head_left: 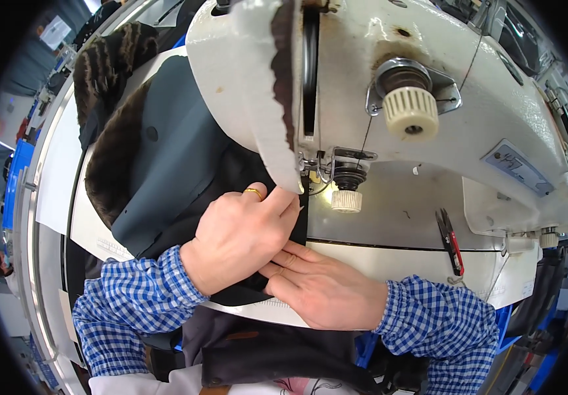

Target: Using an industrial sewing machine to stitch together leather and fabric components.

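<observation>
Black fabric (241, 172) lies under the head of a white sewing machine (238, 85). My left hand (238, 237), with a gold ring, is closed on the fabric beside the needle area; its fingertips are partly hidden by the machine head. My right hand (327, 289) rests lower and to the right, fingers stretched out flat over the fabric's edge and reaching beneath the left hand. To the left, the fabric joins a dark blue-grey piece (172, 138) with brown fur (109, 178) along it. The needle itself is hidden.
Red-handled thread snips (454, 247) lie on the bed at the right. A cream tension knob (410, 112) and a smaller white knob (346, 201) project from the machine. More striped brown fur (113, 62) is bunched at the far left. Blue bins (17, 178) stand beyond the table.
</observation>
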The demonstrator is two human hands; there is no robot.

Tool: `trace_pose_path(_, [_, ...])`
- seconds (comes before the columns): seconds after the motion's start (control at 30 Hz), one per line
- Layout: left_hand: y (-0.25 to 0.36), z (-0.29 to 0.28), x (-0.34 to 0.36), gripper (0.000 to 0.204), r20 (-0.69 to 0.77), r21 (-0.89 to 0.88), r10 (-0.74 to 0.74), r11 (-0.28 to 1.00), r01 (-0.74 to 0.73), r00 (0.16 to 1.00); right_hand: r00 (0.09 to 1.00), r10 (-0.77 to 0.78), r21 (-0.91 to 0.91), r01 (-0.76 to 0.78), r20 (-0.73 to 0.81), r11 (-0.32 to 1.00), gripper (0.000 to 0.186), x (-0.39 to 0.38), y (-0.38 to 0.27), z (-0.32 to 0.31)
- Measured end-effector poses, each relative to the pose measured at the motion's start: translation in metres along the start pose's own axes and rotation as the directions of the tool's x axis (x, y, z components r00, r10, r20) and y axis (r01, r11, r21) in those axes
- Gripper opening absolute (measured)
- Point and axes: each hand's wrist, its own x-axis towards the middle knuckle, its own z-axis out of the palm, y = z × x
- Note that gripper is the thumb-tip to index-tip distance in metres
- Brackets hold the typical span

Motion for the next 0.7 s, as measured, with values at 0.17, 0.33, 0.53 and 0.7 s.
trace_pose_path(0.17, [0.011, -0.006, 0.001, 0.023, 0.027, -0.035, -0.056, 0.998, 0.057, 0.998, 0.997, -0.015, 0.087, 0.009, 0.073, 0.996, 0.021, 0.006, -0.001, -0.011])
trace_pose_path(0.33, [0.023, -0.029, -0.011, 0.030, 0.136, -0.019, -0.119, 0.992, 0.123, 0.984, 0.975, -0.174, 0.212, 0.143, 0.136, 0.967, 0.020, 0.003, 0.005, -0.011])
trace_pose_path(0.53, [0.040, -0.065, -0.072, 0.049, 0.028, -0.005, -0.188, 0.982, 0.188, 0.982, 0.960, -0.221, 0.219, 0.182, 0.171, 0.959, 0.022, -0.001, -0.005, -0.002])
trace_pose_path(0.7, [0.056, -0.054, -0.066, 0.044, 0.002, -0.055, -0.027, 0.998, 0.027, 1.000, 0.933, -0.182, 0.197, 0.125, 0.309, 0.972, 0.030, -0.002, -0.037, 0.022])
